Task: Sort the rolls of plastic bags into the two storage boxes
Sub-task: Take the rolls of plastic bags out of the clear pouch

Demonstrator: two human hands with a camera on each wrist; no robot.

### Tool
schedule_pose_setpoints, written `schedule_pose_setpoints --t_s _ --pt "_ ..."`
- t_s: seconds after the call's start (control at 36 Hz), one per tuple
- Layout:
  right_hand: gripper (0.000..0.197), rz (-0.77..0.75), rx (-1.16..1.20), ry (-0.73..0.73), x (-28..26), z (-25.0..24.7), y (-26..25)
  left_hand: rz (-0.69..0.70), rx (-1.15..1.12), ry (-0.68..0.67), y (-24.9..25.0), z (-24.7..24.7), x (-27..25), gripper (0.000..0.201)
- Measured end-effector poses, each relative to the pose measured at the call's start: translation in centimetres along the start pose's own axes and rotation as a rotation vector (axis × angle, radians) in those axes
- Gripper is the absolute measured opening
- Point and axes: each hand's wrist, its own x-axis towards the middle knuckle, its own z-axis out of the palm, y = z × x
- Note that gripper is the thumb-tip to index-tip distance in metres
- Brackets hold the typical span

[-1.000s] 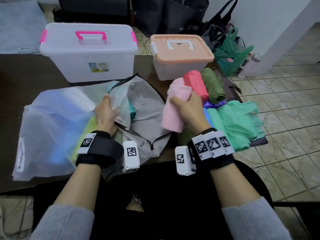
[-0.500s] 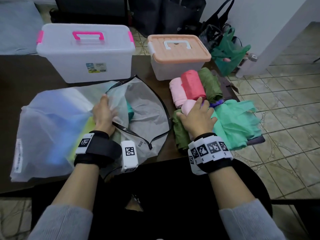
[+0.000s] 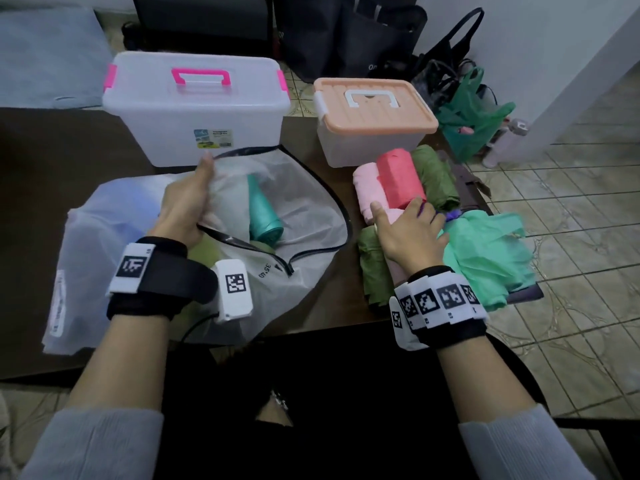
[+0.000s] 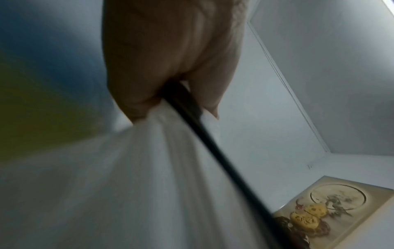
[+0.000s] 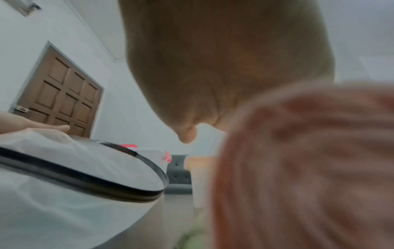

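Observation:
My left hand (image 3: 188, 206) pinches the black zipper edge (image 4: 213, 143) of a translucent zip bag (image 3: 114, 237) and holds its mouth up. Inside it lie a teal roll (image 3: 263, 209) and something olive. My right hand (image 3: 408, 233) rests with loosely spread fingers on a pale pink roll (image 5: 309, 168) lying on the table. Around it lie another pink roll (image 3: 367, 188), a red roll (image 3: 398, 178), two olive rolls (image 3: 433, 174) (image 3: 372, 265) and loose mint-green bags (image 3: 485, 251). Both boxes stand behind, lids on: a clear one with a pink handle (image 3: 194, 109) and a peach-lidded one (image 3: 374, 109).
The dark table (image 3: 52, 140) ends just right of the mint-green bags, above tiled floor. On the floor at the back right stand dark tote bags (image 3: 346, 32), a green plastic bag (image 3: 474, 112) and a bottle (image 3: 502, 143). A grey cushion (image 3: 45, 57) lies at the far left.
My right hand brought the pale pink roll down from mid-air and laid it among the other rolls. My left hand lifted the bag's edge further back, which uncovered the teal roll.

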Motion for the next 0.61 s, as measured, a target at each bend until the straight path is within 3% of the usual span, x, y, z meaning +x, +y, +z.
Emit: schedule_pose_setpoints --t_s 0.08,0.17,0.28,0.36,0.42,0.47,0.56,0.61 --pt "0.078 -0.09 0.049 0.089 -0.7 -1.1 -1.7 0.001 -0.012 0.041 0.4 -1.1 0.5 0.033" --pt "0.06 -0.279 0.242 0.109 -0.7 -1.6 -4.2 -0.005 -0.024 0.119 0.1 -1.3 0.4 0.033" --pt "0.034 -0.473 0.439 -0.031 -1.0 -1.0 -7.6 -0.013 -0.004 0.208 -0.6 -1.4 0.2 0.04" --pt "0.024 -0.476 0.59 -0.232 -1.3 0.7 -9.8 -0.056 -0.023 0.219 -1.3 -1.6 0.2 0.041" --pt "0.023 -0.466 0.607 -0.313 -1.2 2.2 -11.0 -0.096 -0.033 0.227 -1.8 -1.7 0.4 0.056" --pt "0.03 -0.459 0.514 -0.361 -1.2 3.3 -11.8 -0.111 -0.054 0.231 -2.1 -1.6 0.5 0.059" --pt "0.041 -0.416 0.375 -0.472 -1.0 4.7 -12.5 -0.115 -0.044 0.22 -2.3 -1.1 0.2 0.044" --pt "0.046 -0.389 0.314 -0.525 -1.0 5.4 -13.1 -0.09 -0.019 0.208 -2.4 -0.8 0.0 0.044"
